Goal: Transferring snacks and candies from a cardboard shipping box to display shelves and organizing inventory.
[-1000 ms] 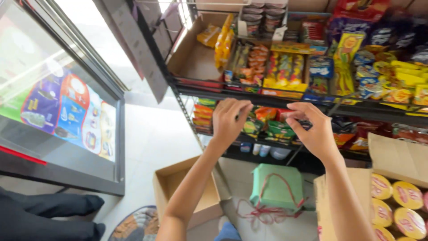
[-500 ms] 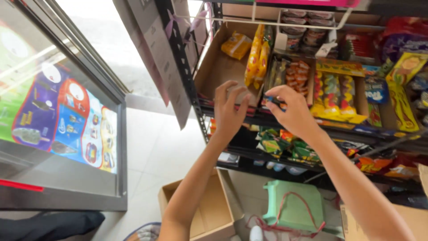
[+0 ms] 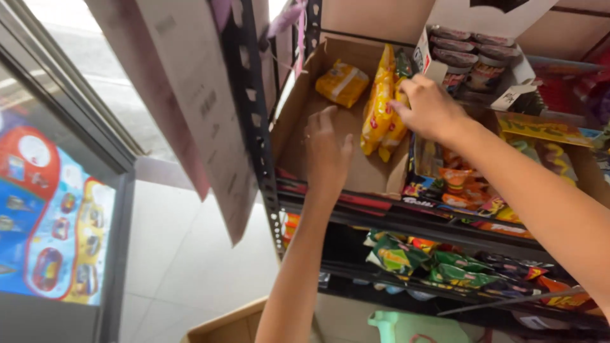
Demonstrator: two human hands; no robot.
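An open cardboard box (image 3: 292,121) stands on a dark metal shelf (image 3: 381,209). Inside it, a flat yellow snack packet (image 3: 342,82) lies at the back, and several yellow packets (image 3: 376,111) stand on edge against the box's right wall. My right hand (image 3: 429,109) reaches in from the right with its fingers closed on the top of those upright packets. My left hand (image 3: 326,152) is inside the box, fingers apart, holding nothing, just left of the upright packets.
Trays of colourful snacks (image 3: 470,184) fill the shelf to the right, with cup containers (image 3: 464,60) above. Green and orange packets (image 3: 438,267) lie on the lower shelf. A glass door (image 3: 57,222) stands left. A cardboard box (image 3: 222,324) and green bag (image 3: 413,327) sit below.
The view has closed in on the upper shelf. Both hands rose from the shelf edge into the cardboard box, and my right hand took hold of the upright yellow packets.
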